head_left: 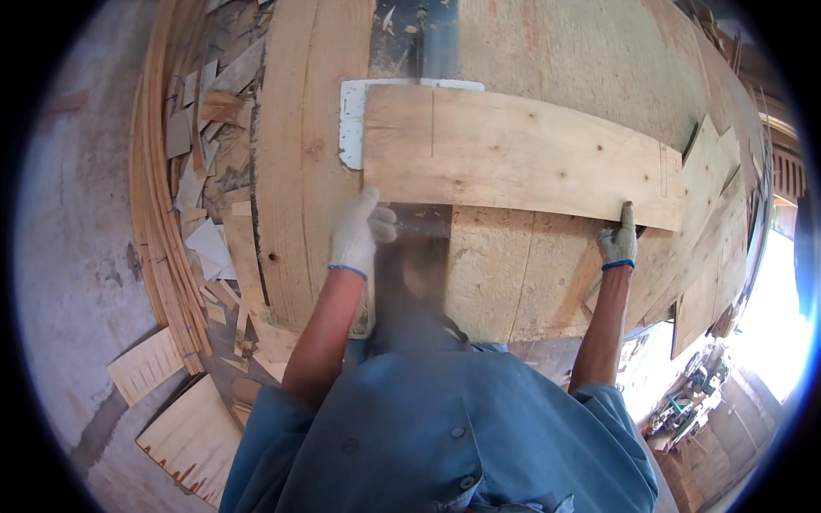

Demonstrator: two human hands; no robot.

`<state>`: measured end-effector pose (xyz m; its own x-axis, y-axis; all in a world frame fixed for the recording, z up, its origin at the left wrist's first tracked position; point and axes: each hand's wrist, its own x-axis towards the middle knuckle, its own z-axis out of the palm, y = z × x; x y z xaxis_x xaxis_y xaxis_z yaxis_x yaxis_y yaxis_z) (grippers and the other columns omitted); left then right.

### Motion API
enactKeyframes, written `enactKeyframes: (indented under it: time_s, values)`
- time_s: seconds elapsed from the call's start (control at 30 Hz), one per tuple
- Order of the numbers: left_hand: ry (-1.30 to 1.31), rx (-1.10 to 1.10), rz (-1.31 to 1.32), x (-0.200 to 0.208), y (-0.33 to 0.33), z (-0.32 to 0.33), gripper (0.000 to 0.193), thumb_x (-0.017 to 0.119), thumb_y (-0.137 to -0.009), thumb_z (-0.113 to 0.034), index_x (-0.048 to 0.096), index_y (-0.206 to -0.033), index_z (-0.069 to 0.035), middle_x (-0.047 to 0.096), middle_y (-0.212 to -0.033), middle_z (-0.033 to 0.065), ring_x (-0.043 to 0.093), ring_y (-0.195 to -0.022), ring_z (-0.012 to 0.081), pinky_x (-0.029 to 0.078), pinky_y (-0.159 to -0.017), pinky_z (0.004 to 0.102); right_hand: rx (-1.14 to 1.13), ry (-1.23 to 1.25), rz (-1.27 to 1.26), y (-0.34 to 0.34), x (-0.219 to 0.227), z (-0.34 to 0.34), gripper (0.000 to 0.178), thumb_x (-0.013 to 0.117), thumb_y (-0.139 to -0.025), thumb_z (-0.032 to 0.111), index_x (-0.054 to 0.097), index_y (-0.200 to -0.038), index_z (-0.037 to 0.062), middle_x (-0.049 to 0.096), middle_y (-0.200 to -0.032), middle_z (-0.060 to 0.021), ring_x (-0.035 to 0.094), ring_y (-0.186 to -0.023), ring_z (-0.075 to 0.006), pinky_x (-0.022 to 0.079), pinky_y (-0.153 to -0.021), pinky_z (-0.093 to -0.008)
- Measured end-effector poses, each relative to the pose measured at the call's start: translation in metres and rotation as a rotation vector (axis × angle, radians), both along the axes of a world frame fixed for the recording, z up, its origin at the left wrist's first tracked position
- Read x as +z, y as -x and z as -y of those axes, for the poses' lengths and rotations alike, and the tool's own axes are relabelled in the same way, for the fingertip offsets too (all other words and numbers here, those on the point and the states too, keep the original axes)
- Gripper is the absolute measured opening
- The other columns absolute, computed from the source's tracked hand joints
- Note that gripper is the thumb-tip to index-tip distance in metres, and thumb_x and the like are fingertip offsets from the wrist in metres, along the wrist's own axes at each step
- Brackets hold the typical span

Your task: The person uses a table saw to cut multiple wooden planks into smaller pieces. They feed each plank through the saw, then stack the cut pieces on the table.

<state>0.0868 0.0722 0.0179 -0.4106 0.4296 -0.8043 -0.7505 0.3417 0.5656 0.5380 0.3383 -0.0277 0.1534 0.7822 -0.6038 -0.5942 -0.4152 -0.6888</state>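
A long pale wooden board (pixel 522 158) lies across the worktop (pixel 316 94), with thin dark lines drawn near both ends. My left hand (pixel 352 235), in a white glove with a blue cuff, is at the board's near left corner. Its thumb presses up against the corner and the other fingers curl below. On the near edge towards the right end, my gloved right hand (pixel 617 244) grips the board, thumb on top and fingers folded under. Beneath the board's left part, a white plate (pixel 351 128) sticks out. A dark metal strip (pixel 389 38) runs away beyond it, carrying a narrow dark part.
Long thin wood strips (pixel 158 222) and a heap of wood offcuts (pixel 209 248) lie along the left side. Several thin wooden sheets (pixel 710 222) are stacked at the right. Flat panels (pixel 192 440) rest at lower left. Mixed clutter (pixel 688 398) sits at lower right.
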Motion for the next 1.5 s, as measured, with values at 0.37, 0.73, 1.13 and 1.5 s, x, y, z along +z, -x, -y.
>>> enactKeyframes:
  time_s: [0.37, 0.73, 1.13, 1.5]
  values:
    - [0.049, -0.065, -0.025, 0.002, 0.015, -0.015, 0.034, 0.061, -0.092, -0.037, 0.059, -0.092, -0.003, 0.062, -0.069, 0.0111, 0.055, -0.046, 0.0187, 0.044, -0.041, 0.0314, -0.023, -0.033, 0.071, 0.019, 0.013, 0.001, 0.031, 0.071, -0.087, 0.015, 0.06, -0.116, 0.0088, 0.065, -0.113, -0.0057, 0.062, -0.104, -0.0213, 0.055, -0.09, -0.0387]
    - [-0.033, -0.043, -0.04, 0.005, 0.034, -0.052, 0.03, 0.061, -0.093, -0.033, 0.058, -0.086, -0.004, 0.061, -0.066, 0.0095, 0.054, -0.043, 0.016, 0.041, -0.038, 0.0292, -0.035, -0.032, 0.094, 0.059, 0.026, -0.036, 0.025, 0.068, -0.09, 0.017, 0.063, -0.114, 0.0099, 0.067, -0.108, -0.0011, 0.064, -0.094, -0.0136, 0.054, -0.078, -0.0273]
    - [-0.056, -0.048, -0.085, 0.002, 0.042, -0.074, 0.026, 0.06, -0.093, -0.027, 0.058, -0.088, -0.002, 0.06, -0.065, 0.0105, 0.052, -0.041, 0.0166, 0.039, -0.036, 0.0304, 0.047, -0.02, -0.01, 0.07, 0.017, -0.062, 0.027, 0.067, -0.09, 0.018, 0.06, -0.116, 0.01, 0.064, -0.116, -0.0071, 0.061, -0.106, -0.0257, 0.054, -0.091, -0.046]
    - [-0.114, -0.039, -0.118, -0.006, 0.057, -0.098, 0.028, 0.06, -0.092, -0.028, 0.058, -0.088, 0.0, 0.059, -0.067, 0.0089, 0.052, -0.042, 0.0152, 0.039, -0.037, 0.0297, -0.008, -0.028, -0.058, 0.081, 0.011, -0.087, 0.026, 0.067, -0.09, 0.017, 0.06, -0.114, 0.0069, 0.064, -0.115, -0.0094, 0.061, -0.107, -0.0271, 0.053, -0.093, -0.0464]
